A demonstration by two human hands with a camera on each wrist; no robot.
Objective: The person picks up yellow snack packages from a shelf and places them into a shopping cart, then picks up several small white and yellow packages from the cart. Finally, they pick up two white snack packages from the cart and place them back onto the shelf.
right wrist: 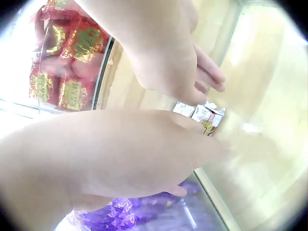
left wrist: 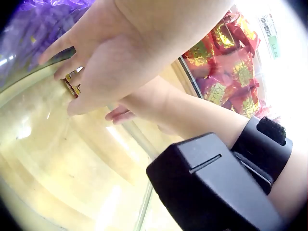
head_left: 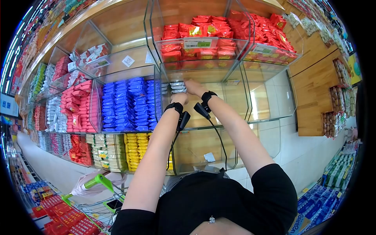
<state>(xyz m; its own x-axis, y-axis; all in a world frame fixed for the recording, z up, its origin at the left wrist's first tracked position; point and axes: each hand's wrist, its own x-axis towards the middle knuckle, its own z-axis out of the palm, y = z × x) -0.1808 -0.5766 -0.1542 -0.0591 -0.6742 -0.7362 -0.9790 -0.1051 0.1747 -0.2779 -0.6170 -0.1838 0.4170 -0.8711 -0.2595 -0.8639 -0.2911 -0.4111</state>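
Note:
A short row of silver-white wrapped packets (head_left: 177, 86) lies at the left end of a wooden-floored bin. My left hand (head_left: 180, 98) is just in front of them, beside the clear divider. In the left wrist view this left hand (left wrist: 110, 62) has its fingers stretched out, and a packet (left wrist: 74, 83) shows between fingers and thumb. My right hand (head_left: 194, 87) is at the row's right end. In the right wrist view the right hand (right wrist: 178, 67) has loosely bent fingers right at the packets (right wrist: 207, 115). Hands partly hide the packets.
Blue packets (head_left: 129, 103) fill the bin to the left, behind a clear divider. Red packets (head_left: 199, 31) stand in the upper bin behind a price label. Below lie yellow packets (head_left: 136, 147). A cart with a green handle (head_left: 96, 181) stands at the lower left.

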